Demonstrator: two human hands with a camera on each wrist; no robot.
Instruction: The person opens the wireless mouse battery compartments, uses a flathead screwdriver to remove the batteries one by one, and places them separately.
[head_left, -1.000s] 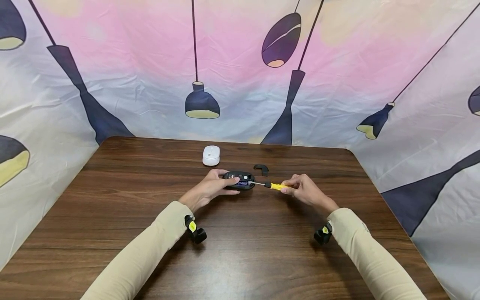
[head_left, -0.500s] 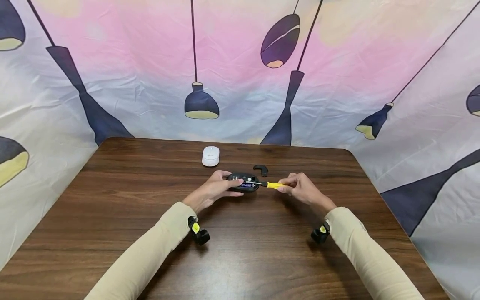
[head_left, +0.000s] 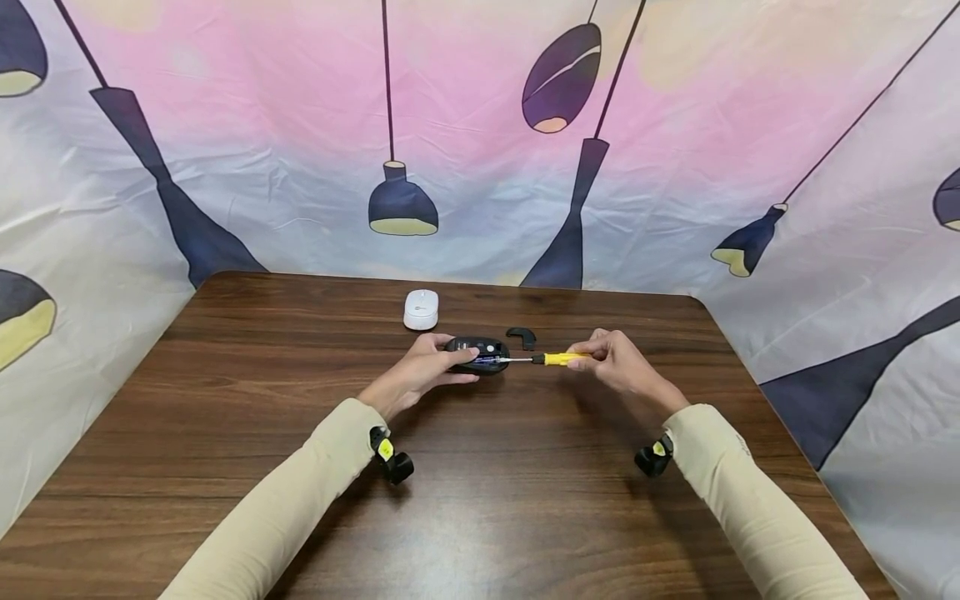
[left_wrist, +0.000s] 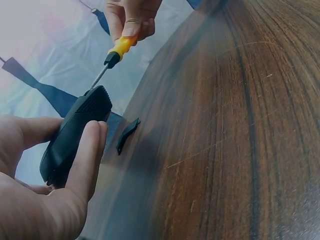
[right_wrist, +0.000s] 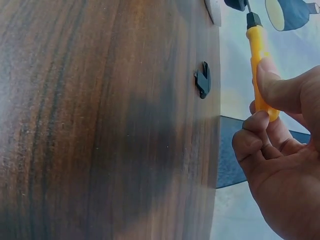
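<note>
My left hand (head_left: 412,375) grips a black computer mouse (head_left: 457,343) above the table, its underside turned up and its battery bay uncovered. A battery (head_left: 486,360) with a blue-purple wrap lies in the bay. Between thumb and fingers, my right hand (head_left: 621,364) pinches the yellow handle of a screwdriver (head_left: 558,359). Its metal shaft points left, the tip at the right end of the bay. From the left wrist view, the mouse (left_wrist: 75,132) hides that tip. A small black battery cover (head_left: 522,337) lies on the table just behind the screwdriver.
Farther back on the wooden table (head_left: 480,517) stands a white mouse (head_left: 422,310), left of the black one. A printed cloth (head_left: 300,167) with lamp drawings hangs behind the table's far edge.
The black mouse shifted right, then came back left and slightly away from me. My right hand has drawn the screwdriver to the right, and its shaft now lies level across the view.
</note>
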